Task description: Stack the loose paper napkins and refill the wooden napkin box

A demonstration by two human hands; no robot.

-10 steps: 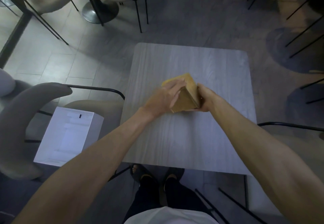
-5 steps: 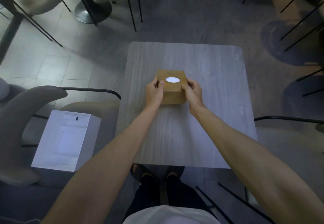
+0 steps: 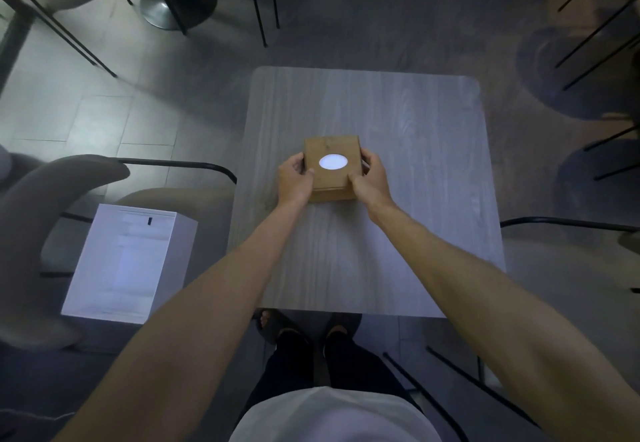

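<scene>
While daylight is falling across the tiled floor (image 3: 86, 123) at the far left, a pale curved chair (image 3: 41, 206) is sitting at the left edge, and a white box (image 3: 128, 265) is resting on the seat of the chair beside it, just left of the table (image 3: 398, 123). Farther back on that side, a round metal pedestal base (image 3: 176, 5) is standing among thin black chair legs.

Moving inward, the left hand (image 3: 294, 182) is gripping the left side of the napkin box (image 3: 334, 178), thumb lying on the lid and fingers wrapping the side wall. This wooden box is sitting upright on the grey wood-grain tabletop, roughly at its middle and slightly toward the far half, with its lid on. A white napkin (image 3: 333, 161) is showing through the oval opening in the lid. Nothing else is lying on the tabletop.

On the other side, the right hand (image 3: 372, 178) is clamping the right side of the box in the same way, thumb on the lid near the front corner. Both forearms are reaching in from the bottom corners, and the two hands are staying apart with the box between them.

Below the near table edge, dark trousers and sandalled feet (image 3: 277, 324) are showing. At the far right, dark chair frames are standing on the shadowed floor, too dim to make out in detail.
</scene>
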